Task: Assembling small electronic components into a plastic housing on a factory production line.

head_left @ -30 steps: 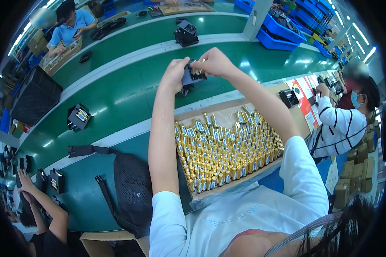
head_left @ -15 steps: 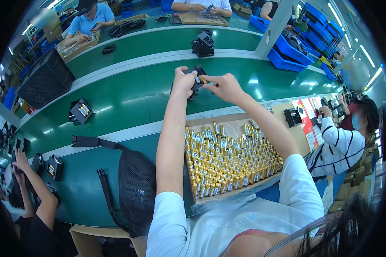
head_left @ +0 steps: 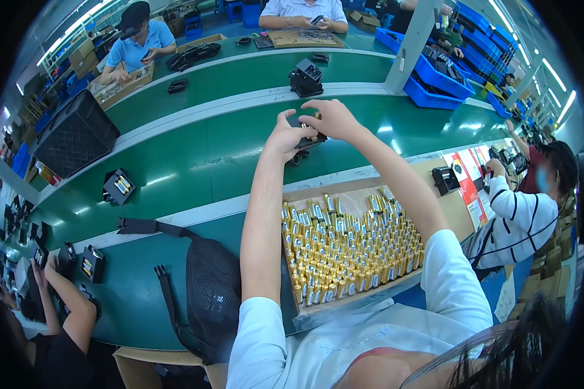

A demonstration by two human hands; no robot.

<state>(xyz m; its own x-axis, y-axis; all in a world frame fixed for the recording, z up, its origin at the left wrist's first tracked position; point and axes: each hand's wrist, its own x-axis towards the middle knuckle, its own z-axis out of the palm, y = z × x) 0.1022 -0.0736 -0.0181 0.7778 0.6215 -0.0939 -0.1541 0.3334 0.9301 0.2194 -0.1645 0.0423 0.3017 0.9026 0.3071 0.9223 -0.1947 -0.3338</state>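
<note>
Over the green belt, my left hand point(head_left: 281, 139) is closed around a black plastic case point(head_left: 319, 139), its thumb lying across the near side. Gold batteries point(head_left: 308, 131) show in the case between my two hands. From the right, my right hand point(head_left: 337, 122) reaches over the case with bent fingers pressed onto the batteries. My fingers hide part of the case and how the batteries sit. Below my forearms stands a shallow carton point(head_left: 293, 285) packed with upright gold batteries point(head_left: 353, 249). Another dark object point(head_left: 298, 157) lies on the belt just under my hands.
A black mesh bag point(head_left: 213, 285) with straps lies left of the carton. Black cases with batteries point(head_left: 119, 187) sit on the belt at left. More black cases point(head_left: 306, 78) stand on the far ledge. Co-workers sit across, left and right; blue bins point(head_left: 428, 94) stand at far right.
My right hand has moved over the top of the case and its fingers now press down on the batteries. My left hand has shifted slightly, with its thumb across the case.
</note>
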